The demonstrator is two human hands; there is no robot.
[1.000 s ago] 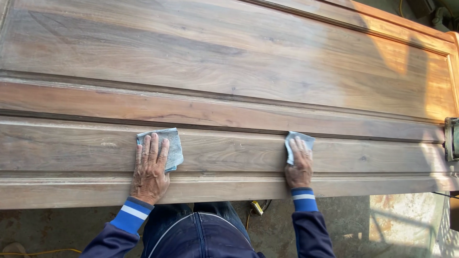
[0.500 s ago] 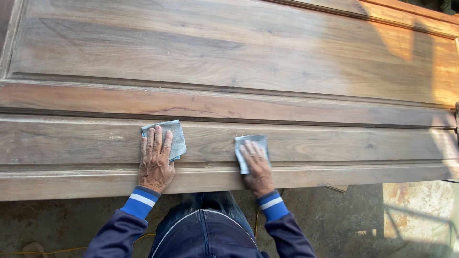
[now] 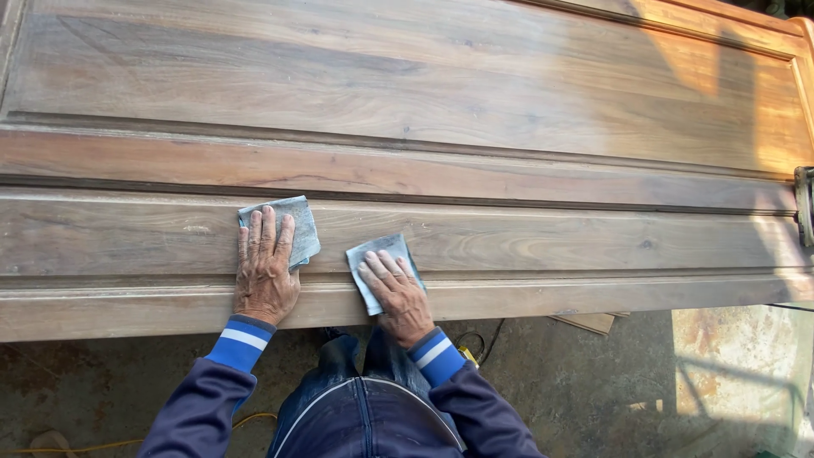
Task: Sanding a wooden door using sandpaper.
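1. Left sheet of sandpaper (image 3: 297, 225): grey-blue, lying flat on the lower rail of the wooden door panel (image 3: 509, 246), partly covered by fingers; its top and right edges stick out past them.
2. Right sheet of sandpaper (image 3: 377, 254): same colour, flat on the same rail, just beside the left sheet but apart from it; its lower end reaches the moulded step below.
3. Left hand (image 3: 264, 276): palm down, fingers straight and close together, pressing flat on the left sheet; nothing gripped.
4. Right hand (image 3: 398, 293): palm down, fingers slightly spread and angled up-left, pressing on the right sheet; nothing gripped.
5. Both wrists show blue cuffs with a white stripe (image 3: 242, 339) on dark navy sleeves.
6. Panel lies horizontally, large flat field above, two long grooves between field and rail; sunlight falls on its right end.
7. Metal clamp (image 3: 804, 216) at the right edge of the panel.
8. Concrete floor (image 3: 593, 382) below, with a yellow cord (image 3: 127, 441) and a wood offcut (image 3: 585, 322).
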